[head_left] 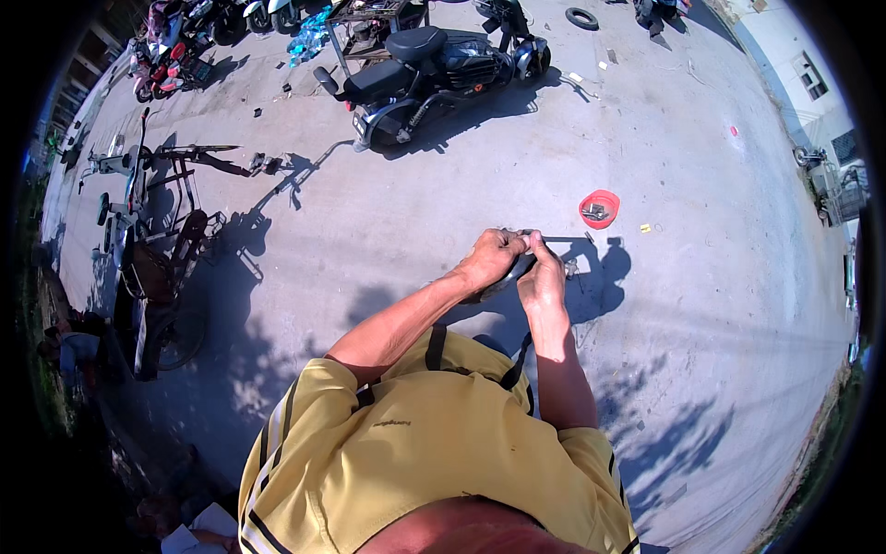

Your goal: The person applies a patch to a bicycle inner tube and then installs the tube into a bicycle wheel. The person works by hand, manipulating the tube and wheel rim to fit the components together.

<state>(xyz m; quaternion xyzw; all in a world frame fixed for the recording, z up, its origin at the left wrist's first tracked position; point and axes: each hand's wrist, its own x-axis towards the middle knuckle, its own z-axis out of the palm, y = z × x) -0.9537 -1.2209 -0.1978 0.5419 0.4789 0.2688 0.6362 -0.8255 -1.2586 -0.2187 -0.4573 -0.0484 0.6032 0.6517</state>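
My left hand (492, 257) and my right hand (543, 275) come together in front of my body, thumbs and fingertips pinched close to each other. Between them is a dark, smooth, curved piece (513, 273), partly covered by my fingers and wrists, so its kind is unclear. A thin dark bar (569, 239) sticks out to the right beside my right fingertips; whether I hold it cannot be made out. Farther right on the ground stands a red bowl (612, 199) with small metal parts (594, 212) in it.
A black electric scooter (429, 78) stands ahead, beside a metal-framed cart (374, 20). To the left is a stripped bicycle-like frame (171, 212). A loose tyre (581, 18) lies far off, and a small yellow item (645, 228) is near the bowl.
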